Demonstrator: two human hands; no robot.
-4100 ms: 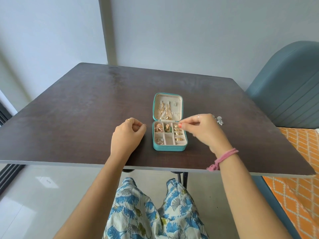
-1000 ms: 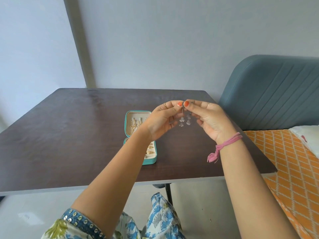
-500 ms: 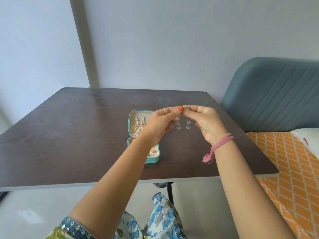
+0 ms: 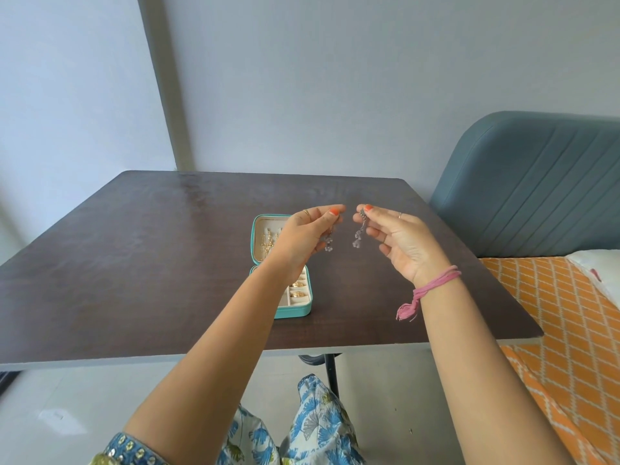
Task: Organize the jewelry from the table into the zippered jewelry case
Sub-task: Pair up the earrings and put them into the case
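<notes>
A small teal zippered jewelry case (image 4: pixel 295 310) lies open on the dark table (image 4: pixel 134 256), its cream lid up with gold earrings pinned inside and gold pieces in the tray compartments. My left forearm hides much of the tray. My left hand (image 4: pixel 302 236) is raised above the case and pinches a silver dangling earring (image 4: pixel 328 243) between thumb and forefinger. My right hand (image 4: pixel 399 239), with a pink thread band at the wrist, pinches a matching earring (image 4: pixel 359 234) a short gap to the right. Both earrings hang freely above the table.
A grey-blue padded headboard (image 4: pixel 536 182) stands right of the table, with an orange patterned bedspread (image 4: pixel 570 330) below it. A grey wall is behind. The table's front edge (image 4: pixel 235 355) is near my lap, and a black table leg (image 4: pixel 330 374) is below it.
The two earrings were held together at my touching fingertips; now my hands have drawn apart, each carrying one earring. Four seconds ago my hands were down at the case.
</notes>
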